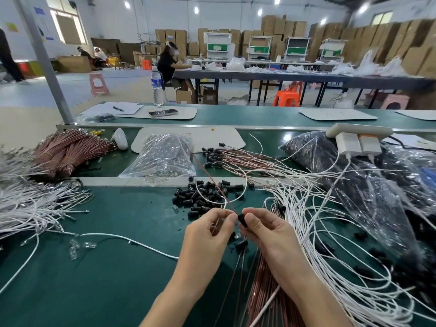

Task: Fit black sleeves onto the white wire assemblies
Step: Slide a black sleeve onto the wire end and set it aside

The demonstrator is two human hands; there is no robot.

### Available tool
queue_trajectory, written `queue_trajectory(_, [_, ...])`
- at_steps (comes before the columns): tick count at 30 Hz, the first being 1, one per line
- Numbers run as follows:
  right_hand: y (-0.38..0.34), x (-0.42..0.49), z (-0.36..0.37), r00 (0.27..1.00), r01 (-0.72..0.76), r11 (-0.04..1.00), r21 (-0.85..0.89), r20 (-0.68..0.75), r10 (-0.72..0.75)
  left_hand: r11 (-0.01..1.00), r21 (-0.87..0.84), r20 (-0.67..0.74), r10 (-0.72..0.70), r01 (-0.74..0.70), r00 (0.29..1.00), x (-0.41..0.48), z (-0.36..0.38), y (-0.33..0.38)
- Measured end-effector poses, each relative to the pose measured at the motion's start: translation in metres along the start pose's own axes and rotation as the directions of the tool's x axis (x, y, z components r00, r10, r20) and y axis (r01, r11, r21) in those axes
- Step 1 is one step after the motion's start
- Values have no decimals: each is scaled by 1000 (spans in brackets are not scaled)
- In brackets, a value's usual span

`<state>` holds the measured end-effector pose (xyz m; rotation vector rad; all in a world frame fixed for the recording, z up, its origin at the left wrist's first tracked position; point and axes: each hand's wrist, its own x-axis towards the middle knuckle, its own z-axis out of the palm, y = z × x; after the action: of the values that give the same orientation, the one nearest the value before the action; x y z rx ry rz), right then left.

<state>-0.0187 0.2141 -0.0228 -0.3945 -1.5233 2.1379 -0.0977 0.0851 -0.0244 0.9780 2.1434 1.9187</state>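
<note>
My left hand (210, 228) pinches a thin reddish-brown wire (207, 177) that runs up and away toward the back. My right hand (264, 228) pinches a small black sleeve (242, 220) right at the left fingertips, where wire and sleeve meet. A pile of loose black sleeves (203, 197) lies just beyond my hands. White wire assemblies (313, 223) spread in a loose tangle to the right, and a second heap of white wires (30, 206) lies at the left. Another black sleeve (241, 244) sits on thin wires below my hands.
A clear bag of small parts (165, 156) and bundled copper-coloured wires (70, 149) lie behind the metal divider. Bags of black parts (354, 175) fill the right. A power strip with chargers (358, 135), a water bottle (157, 87) and a phone (162, 112) sit further back.
</note>
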Motion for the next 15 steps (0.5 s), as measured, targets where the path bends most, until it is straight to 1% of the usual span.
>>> queue_trajectory(2, [-1, -1, 0, 1000, 13, 999, -35, 4, -13, 1000, 4, 3, -11, 11, 1000, 1, 0, -1])
queue_trajectory(6, [-4, -3, 2, 999, 23, 995, -101, 24, -21, 999, -23, 56, -37, 38, 998, 3, -4, -2])
queue_trajectory(9, [-7, -5, 3, 998, 51, 979, -195, 33, -45, 1000, 10, 54, -3, 3, 999, 2, -5, -3])
queue_trajectory(12, [-9, -6, 6, 997, 73, 968, -240, 44, -64, 996, 78, 48, 40, -44, 998, 0, -4, -4])
queue_trajectory(15, [-9, -7, 6, 996, 81, 965, -250, 64, -68, 997, 67, 29, 22, -24, 999, 1, -2, -3])
